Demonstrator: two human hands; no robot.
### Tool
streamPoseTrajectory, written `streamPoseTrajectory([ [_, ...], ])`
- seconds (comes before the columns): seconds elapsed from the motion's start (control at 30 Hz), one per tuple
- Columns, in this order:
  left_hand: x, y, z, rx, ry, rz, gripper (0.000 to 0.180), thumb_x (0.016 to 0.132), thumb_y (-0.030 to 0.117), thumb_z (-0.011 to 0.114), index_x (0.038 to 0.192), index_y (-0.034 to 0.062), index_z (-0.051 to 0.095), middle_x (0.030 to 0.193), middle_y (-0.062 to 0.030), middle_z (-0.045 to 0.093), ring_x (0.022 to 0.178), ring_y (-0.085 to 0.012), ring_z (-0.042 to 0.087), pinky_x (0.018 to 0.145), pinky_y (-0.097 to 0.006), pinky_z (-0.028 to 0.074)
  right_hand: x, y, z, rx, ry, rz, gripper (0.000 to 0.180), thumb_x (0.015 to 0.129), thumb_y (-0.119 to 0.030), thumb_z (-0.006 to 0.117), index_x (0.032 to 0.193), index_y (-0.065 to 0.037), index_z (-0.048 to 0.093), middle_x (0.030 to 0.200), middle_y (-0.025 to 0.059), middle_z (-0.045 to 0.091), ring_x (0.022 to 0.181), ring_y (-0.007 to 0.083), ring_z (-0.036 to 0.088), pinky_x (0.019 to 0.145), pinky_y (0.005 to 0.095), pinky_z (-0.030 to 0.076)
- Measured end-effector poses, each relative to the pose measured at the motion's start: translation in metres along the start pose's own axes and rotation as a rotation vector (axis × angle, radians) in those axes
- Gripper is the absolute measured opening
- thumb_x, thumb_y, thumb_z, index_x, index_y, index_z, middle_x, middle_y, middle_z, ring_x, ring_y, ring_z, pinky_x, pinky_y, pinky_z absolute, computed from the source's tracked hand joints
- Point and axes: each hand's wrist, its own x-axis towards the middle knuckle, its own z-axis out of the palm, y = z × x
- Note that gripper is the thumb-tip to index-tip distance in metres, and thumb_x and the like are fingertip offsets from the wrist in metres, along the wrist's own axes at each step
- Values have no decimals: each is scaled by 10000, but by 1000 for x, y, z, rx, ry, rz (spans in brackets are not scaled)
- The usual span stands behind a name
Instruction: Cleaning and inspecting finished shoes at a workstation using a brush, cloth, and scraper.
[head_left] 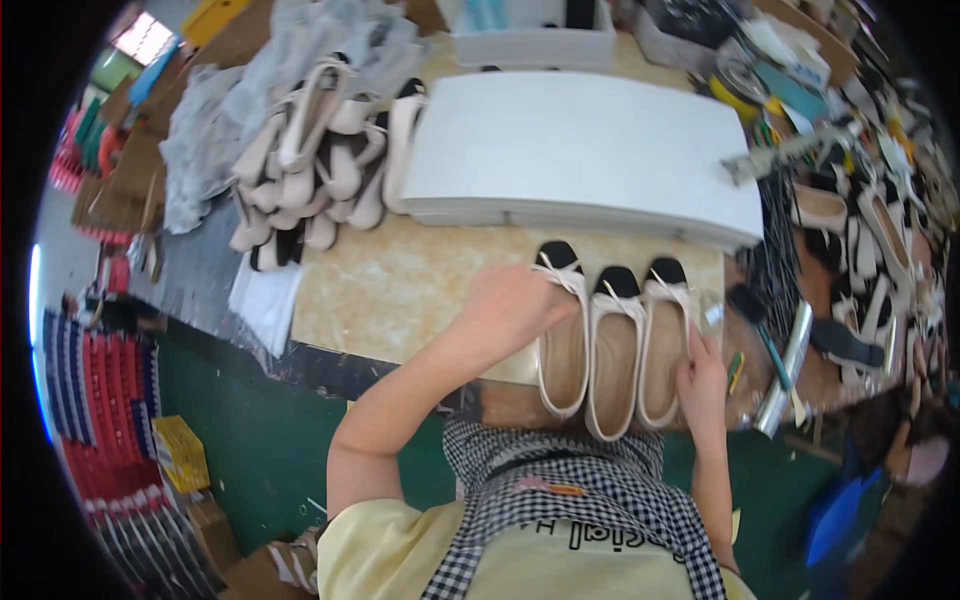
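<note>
Three cream ballet flats with black toe caps and small bows lie side by side at the table's front edge, toes pointing away from me. My left hand (512, 308) is closed over the front of the left ballet flat (564, 372), its fingers by the bow. Beside it is the middle ballet flat (613, 365), its heel reaching nearest to me. Along the outer side of the right ballet flat (661, 365), my right hand (704, 384) grips the rim with thumb and fingers. Some fingertips of both hands are hidden.
A stack of white boxes or boards (580, 140) stands behind the shoes. Piled flats (320, 170) sit at the back left. To the right lie a brush (748, 302), a silver roll (785, 370), black strips (775, 240) and more shoes (885, 235).
</note>
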Motion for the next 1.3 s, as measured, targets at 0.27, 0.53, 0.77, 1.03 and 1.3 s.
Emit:
streamPoseTrajectory([
  [0.27, 195, -61, 10, 212, 654, -89, 564, 922, 474, 550, 1428, 238, 471, 1427, -230, 405, 1399, -376, 292, 1070, -729, 179, -7, -9, -1, 219, -3, 51, 492, 879, -16, 560, 1369, -22, 519, 1170, 153, 570, 855, 221, 594, 759, 300, 500],
  [0.53, 62, 89, 52, -439, 567, 508, 124, 819, 215, 653, 827, 92, 661, 953, -171, 628, 943, -314, 617, 847, -416, 486, -9, -24, -16, 1193, 244, 184, 661, 950, -258, 585, 1520, -103, 290, 1353, 135, 523, 1153, 189, 582, 911, 324, 517],
  [0.77, -5, 86, 73, -568, 686, 642, 156, 703, 134, 744, 837, 87, 680, 1265, -137, 581, 1200, -225, 531, 997, -331, 412, -27, -39, -22, 1506, -571, 613, 535, 893, -187, 654, 1372, -36, 474, 1358, 125, 542, 1218, 257, 564, 1006, 368, 473],
  [1.03, 22, 108, 91, -1775, 256, -183, 271, 972, 151, 435, 1140, 30, 611, 1065, -164, 633, 860, -309, 620, 808, -350, 499, -4, -47, -27, 615, -73, -65, 620, 792, -60, 699, 1368, 3, 480, 1483, 218, 381, 1400, 300, 364, 1115, 400, 345],
  [1.3, -1, 140, 133, -361, 129, 550, 338, 840, 272, 614, 625, 15, 650, 672, -134, 637, 706, -286, 632, 772, -387, 473, 38, 15, 12, -226, 85, -346, 235, 714, -7, 669, 948, -29, 681, 925, 114, 541, 924, 270, 581, 753, 382, 487],
])
